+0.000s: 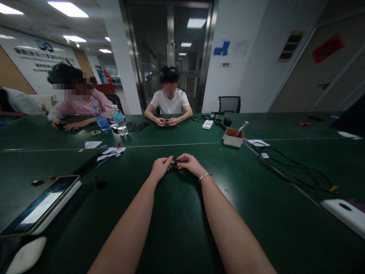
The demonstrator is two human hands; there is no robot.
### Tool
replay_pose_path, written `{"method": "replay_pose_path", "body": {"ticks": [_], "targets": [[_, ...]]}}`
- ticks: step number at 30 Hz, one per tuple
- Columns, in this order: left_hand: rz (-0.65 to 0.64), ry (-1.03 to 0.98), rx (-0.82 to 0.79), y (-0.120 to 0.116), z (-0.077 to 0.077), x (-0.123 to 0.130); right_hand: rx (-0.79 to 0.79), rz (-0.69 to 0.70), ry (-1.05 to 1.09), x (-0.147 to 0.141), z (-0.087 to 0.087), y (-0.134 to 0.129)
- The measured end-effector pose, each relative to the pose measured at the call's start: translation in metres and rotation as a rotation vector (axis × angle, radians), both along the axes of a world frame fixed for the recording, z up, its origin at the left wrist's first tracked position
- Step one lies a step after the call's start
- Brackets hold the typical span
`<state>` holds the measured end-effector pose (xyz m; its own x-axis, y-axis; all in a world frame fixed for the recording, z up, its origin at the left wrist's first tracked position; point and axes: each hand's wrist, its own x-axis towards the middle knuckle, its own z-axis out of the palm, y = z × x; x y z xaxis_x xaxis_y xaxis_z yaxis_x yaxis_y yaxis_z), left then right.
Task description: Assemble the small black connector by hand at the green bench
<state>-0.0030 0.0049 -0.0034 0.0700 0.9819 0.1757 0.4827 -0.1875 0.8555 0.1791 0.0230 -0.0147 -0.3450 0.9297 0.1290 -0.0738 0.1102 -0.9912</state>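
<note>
Both of my hands meet over the middle of the dark green table point(176, 220), around a small dark object point(174, 162) with a lighter end on its left. My left hand point(161, 167) is closed on the object's left end, thumb on top. At the other end, my right hand point(191, 163) pinches it between thumb and fingers, and a silver bracelet point(204, 177) circles that wrist. The object is too small to name.
A phone point(42, 205) lies at the left, near a small black item point(99, 182) and paper scraps point(111, 152). Bottles point(119, 121) stand farther back. A small box point(234, 137) and black cables point(291, 167) are at the right. Two people sit across the table.
</note>
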Motion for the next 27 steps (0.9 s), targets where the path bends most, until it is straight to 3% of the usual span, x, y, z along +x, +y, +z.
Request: {"method": "replay_pose_path", "body": {"ticks": [9, 15, 18, 21, 24, 27], "targets": [[0.016, -0.011, 0.001, 0.002, -0.002, -0.001, 0.132, -0.021, -0.191, -0.005, 0.004, -0.002], [-0.005, 0.054, 0.046, 0.002, -0.002, 0.001, 0.336, -0.095, -0.481, -0.019, 0.016, -0.01], [0.009, 0.123, 0.074, -0.002, 0.002, 0.005, 0.255, -0.091, -0.404, -0.031, 0.016, -0.013], [0.005, 0.309, 0.026, -0.008, 0.02, 0.005, 0.048, 0.005, -0.19, -0.033, 0.013, -0.013], [0.052, 0.567, -0.091, -0.013, 0.058, -0.015, -0.074, 0.018, -0.104, -0.008, 0.012, -0.01], [0.407, 0.726, -0.033, -0.02, 0.092, -0.069, -0.15, -0.112, -0.088, 0.045, 0.016, -0.011]]}}
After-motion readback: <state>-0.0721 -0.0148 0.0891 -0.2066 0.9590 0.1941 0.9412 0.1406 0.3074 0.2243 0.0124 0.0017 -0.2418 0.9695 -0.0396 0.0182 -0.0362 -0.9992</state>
